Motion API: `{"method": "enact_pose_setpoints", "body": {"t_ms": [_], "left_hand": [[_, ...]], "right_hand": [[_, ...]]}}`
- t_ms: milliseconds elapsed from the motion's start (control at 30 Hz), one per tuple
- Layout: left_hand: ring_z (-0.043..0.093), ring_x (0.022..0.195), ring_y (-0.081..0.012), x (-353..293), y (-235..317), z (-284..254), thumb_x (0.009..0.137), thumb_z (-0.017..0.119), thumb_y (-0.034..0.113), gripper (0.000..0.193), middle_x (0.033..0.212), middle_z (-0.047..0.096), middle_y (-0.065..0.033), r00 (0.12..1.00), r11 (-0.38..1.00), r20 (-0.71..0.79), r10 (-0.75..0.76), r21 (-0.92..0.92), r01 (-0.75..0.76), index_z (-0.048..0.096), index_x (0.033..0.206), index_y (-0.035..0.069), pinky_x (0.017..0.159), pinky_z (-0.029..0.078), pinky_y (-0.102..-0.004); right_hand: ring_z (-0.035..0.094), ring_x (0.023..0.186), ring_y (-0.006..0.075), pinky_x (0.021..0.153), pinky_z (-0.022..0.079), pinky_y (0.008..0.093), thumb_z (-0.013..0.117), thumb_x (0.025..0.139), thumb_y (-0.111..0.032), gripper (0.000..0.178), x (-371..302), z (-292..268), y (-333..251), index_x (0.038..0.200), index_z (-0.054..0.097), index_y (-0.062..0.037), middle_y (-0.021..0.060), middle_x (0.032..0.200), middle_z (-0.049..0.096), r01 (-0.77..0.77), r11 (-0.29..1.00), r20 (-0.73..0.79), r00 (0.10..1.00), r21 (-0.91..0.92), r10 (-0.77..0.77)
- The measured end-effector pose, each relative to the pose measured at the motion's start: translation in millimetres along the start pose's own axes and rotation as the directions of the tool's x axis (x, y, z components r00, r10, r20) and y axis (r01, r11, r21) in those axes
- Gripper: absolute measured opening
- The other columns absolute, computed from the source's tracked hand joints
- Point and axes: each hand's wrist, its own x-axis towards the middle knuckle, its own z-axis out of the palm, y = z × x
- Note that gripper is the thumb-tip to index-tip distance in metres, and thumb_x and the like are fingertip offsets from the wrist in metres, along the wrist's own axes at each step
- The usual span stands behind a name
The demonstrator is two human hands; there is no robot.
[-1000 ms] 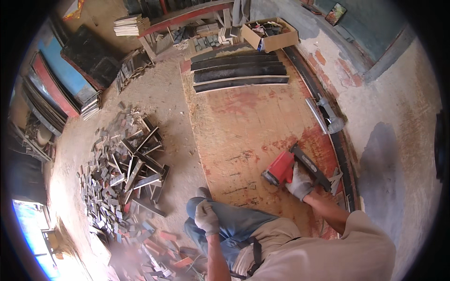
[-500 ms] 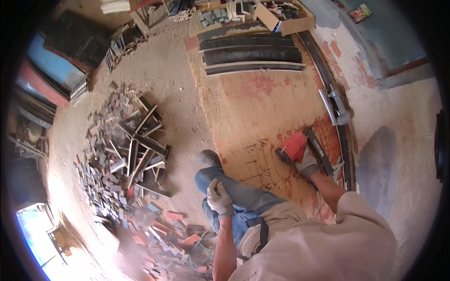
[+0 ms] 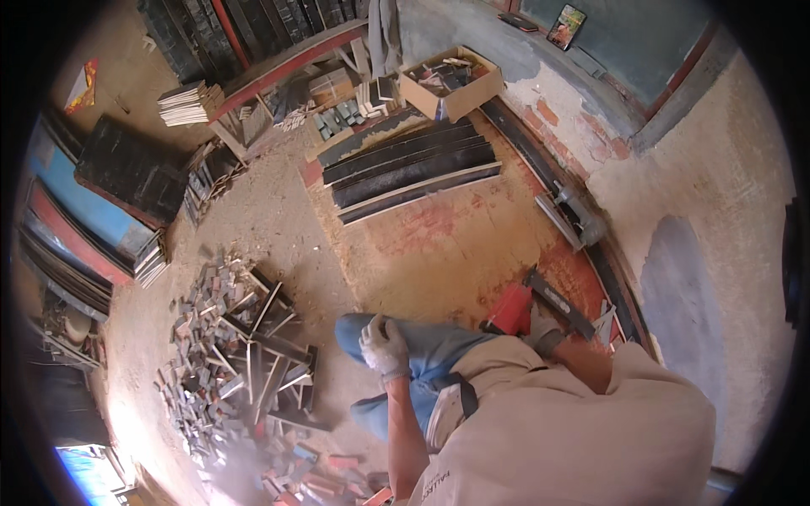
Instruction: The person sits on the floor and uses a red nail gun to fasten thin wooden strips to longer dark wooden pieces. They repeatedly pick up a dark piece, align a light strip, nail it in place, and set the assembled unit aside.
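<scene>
My right hand, in a grey work glove, grips a red power tool with a long dark bar, resting on the dusty wooden board by the wall. My left hand, also gloved, rests on my raised knee in blue jeans and holds nothing. I am crouched, and my tan shirt fills the lower right.
A heap of short dark wood offcuts and strips lies to my left. Several long dark planks lie at the board's far end. A cardboard box of parts stands beyond them. A grey tool lies by the wall.
The view has swung and my body now covers more of the frame. My right hand with the red tool sits closer to my leg. My left hand stays on my knee.
</scene>
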Motion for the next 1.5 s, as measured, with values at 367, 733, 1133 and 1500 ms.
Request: {"method": "enact_pose_setpoints", "body": {"t_ms": [367,733,1133,1500], "left_hand": [[0.072,0.1,-0.0273,-18,17,-1,0.097,0.067,0.013,0.026,0.11,0.075,-0.0141,0.951,0.95,0.073,-0.3,-0.07,0.305,0.072,0.12,0.001,0.091,0.054,-0.036],[0.068,0.114,-0.0322,88,50,61,0.098,0.065,0.028,0.048,0.124,0.071,-0.0222,0.915,0.896,0.065,-0.399,-0.185,0.404,0.063,0.135,-0.001,0.101,0.05,-0.0394],[0.068,0.1,-0.0288,261,-79,152,0.1,0.065,0.04,0.068,0.126,0.07,-0.0194,0.946,0.921,0.086,-0.314,-0.217,0.325,0.046,0.154,0.002,0.081,0.052,-0.0389],[0.065,0.103,-0.0195,268,-80,181,0.084,0.082,0.015,0.092,0.125,0.067,-0.0121,0.768,0.75,0.436,-0.469,-0.263,0.607,0.033,0.16,-0.002,0.082,0.055,-0.0315]], "right_hand": [[0.073,0.089,0.0404,0.082,0.057,0.0479,0.071,0.087,-0.052,0.083,43,-86,60,0.149,0.046,-0.0035,0.0245,0.097,0.074,0.29,0.952,-0.116,0.947,-0.099,-0.301],[0.066,0.113,0.0463,0.093,0.053,0.0511,0.064,0.088,-0.072,0.087,348,-254,-25,0.125,0.062,0.0071,0.0331,0.118,0.068,0.146,0.879,-0.537,0.832,0.454,0.138],[0.072,0.092,0.0374,0.079,0.055,0.0465,0.086,0.077,-0.051,0.062,319,-194,-59,0.101,0.068,0.0029,0.0248,0.096,0.073,0.307,0.683,-0.493,0.866,0.663,0.09],[0.072,0.091,0.0261,0.075,0.058,0.0383,0.091,0.078,-0.031,0.065,330,-171,-9,0.124,0.064,0.0062,0.0157,0.106,0.076,0.323,0.222,-0.355,0.926,0.92,0.124]]}}
